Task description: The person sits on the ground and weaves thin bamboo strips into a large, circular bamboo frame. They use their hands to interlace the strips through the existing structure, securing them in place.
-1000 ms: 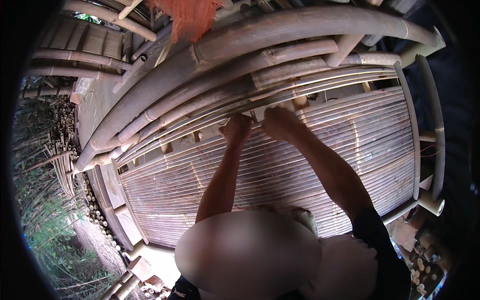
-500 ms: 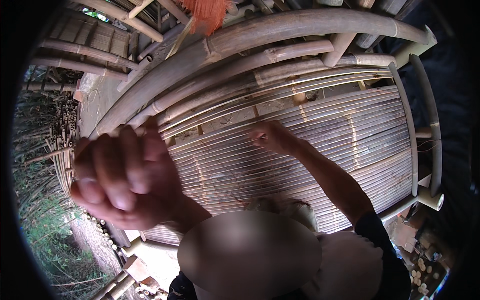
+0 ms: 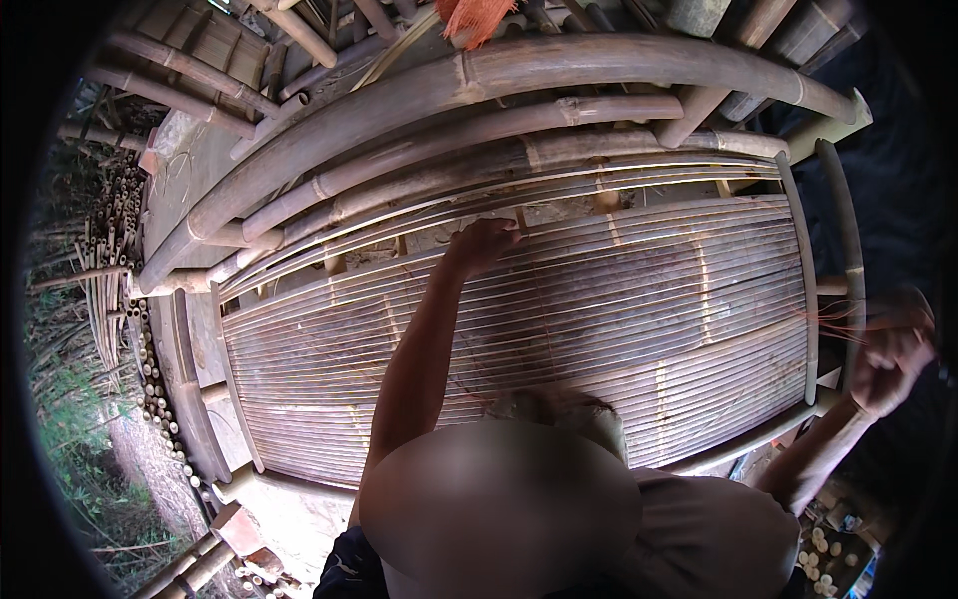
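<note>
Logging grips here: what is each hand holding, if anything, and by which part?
Cannot tell: the left hand curls at the bamboo slats; the right hand, blurred, is near reddish strands.

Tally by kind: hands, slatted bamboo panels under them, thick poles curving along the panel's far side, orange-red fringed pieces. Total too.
Hands: 2 (left hand, right hand)
Slatted panel: 1
Thick poles: 3 (upper pole, middle pole, lower pole)
Fringed piece: 1
Total: 7
</note>
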`<state>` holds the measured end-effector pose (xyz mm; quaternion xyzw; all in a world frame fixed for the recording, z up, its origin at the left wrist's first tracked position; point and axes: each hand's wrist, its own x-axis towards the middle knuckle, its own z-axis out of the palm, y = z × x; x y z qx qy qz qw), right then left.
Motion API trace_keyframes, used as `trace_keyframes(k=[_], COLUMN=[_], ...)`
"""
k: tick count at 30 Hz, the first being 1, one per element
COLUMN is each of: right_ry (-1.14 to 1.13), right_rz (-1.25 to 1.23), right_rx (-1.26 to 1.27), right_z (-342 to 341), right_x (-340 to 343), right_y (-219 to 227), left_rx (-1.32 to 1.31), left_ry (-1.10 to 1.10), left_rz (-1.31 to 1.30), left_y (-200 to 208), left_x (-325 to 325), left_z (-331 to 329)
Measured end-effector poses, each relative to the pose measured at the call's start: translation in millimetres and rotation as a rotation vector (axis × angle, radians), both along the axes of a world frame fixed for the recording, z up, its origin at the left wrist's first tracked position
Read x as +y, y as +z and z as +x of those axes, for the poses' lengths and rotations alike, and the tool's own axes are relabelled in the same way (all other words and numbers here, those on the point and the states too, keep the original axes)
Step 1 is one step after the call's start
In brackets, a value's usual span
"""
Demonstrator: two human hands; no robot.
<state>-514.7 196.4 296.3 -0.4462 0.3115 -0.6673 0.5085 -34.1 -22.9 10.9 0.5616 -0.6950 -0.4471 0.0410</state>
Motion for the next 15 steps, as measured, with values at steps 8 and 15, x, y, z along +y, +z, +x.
trace_keyframes(k=[8, 15], right_ry=[1.015, 0.727], right_rz=[1.133, 0.117], right_rx=[1.838, 0.077], right_z=[52, 93], right_x=[0, -37], right_y=[-16, 23], left_rx=[-0.025, 0.046], left_ry=[0.005, -0.002], left_rz=[-0.035, 0.043], left_y=[-18, -29], left_x=[-5, -22], left_z=[2, 2])
